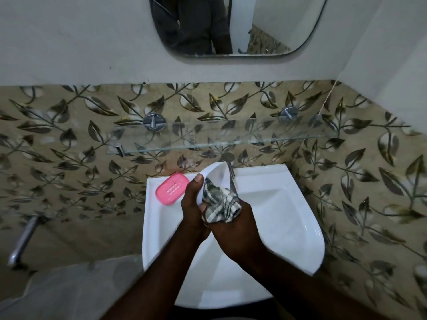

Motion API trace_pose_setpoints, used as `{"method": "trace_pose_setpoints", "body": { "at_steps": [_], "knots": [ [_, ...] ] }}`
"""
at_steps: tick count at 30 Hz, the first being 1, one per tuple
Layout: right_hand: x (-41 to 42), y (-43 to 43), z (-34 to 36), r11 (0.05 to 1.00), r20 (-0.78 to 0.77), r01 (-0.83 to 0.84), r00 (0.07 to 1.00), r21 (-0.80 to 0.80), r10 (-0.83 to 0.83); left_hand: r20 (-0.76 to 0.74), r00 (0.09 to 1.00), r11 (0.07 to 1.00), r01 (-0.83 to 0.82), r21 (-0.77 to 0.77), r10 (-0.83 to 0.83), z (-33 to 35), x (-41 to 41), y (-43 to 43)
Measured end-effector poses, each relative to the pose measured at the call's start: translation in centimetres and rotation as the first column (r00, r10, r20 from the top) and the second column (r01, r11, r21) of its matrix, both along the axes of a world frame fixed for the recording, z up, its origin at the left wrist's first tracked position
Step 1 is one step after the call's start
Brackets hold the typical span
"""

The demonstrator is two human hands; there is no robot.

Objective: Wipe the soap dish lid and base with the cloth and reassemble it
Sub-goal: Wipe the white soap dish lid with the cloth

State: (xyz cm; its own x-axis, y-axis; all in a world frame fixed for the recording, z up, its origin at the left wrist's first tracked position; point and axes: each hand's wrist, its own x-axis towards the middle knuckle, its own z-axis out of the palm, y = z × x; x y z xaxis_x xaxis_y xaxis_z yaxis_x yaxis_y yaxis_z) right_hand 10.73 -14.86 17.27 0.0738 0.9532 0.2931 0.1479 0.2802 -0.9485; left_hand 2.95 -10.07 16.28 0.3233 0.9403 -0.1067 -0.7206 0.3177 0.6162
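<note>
While left hand (193,205) clamps the white lid (216,174), thumb on rim | right hand (235,229) curled round checked cloth (221,204) | pink base (172,188) on sink (288,204) rim.

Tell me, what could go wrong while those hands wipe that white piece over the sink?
1. The left hand grips the white piece along one edge only. A push from the cloth in the right hand might slip it loose into the sink.
2. The pink piece lies on the sink's back corner beside the left hand. A nudge could knock it off.
3. The tap is right behind the white piece, which could bump it.
</note>
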Motion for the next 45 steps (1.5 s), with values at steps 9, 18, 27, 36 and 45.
{"method": "trace_pose_setpoints", "body": {
  "at_steps": [9,18,27,36,45],
  "knots": [
    [5.1,2.9,0.4,0.964,0.774,-0.184,0.632,0.19,-0.032,-0.051,0.998,0.996,-0.031,-0.082,0.027,2.4,-1.0,0.6],
    [3.2,1.5,0.8,0.93,0.679,-0.238,0.734,0.28,-0.016,0.045,0.998,0.989,-0.029,-0.145,0.036,3.8,-0.9,0.4],
    [2.2,0.4,2.7,0.996,0.54,0.069,0.837,0.054,-0.087,0.005,0.994,0.99,-0.105,-0.09,0.106,3.6,0.5,0.5],
    [6.5,3.3,-1.3,0.964,0.809,-0.207,0.587,0.168,-0.015,-0.02,0.998,0.988,-0.061,-0.145,0.059,3.2,-0.6,1.1],
    [1.4,0.8,0.7,0.944,0.57,-0.101,0.815,0.315,-0.103,-0.096,0.992,0.991,-0.092,-0.099,0.082,3.3,-0.1,0.5]
  ]
}}
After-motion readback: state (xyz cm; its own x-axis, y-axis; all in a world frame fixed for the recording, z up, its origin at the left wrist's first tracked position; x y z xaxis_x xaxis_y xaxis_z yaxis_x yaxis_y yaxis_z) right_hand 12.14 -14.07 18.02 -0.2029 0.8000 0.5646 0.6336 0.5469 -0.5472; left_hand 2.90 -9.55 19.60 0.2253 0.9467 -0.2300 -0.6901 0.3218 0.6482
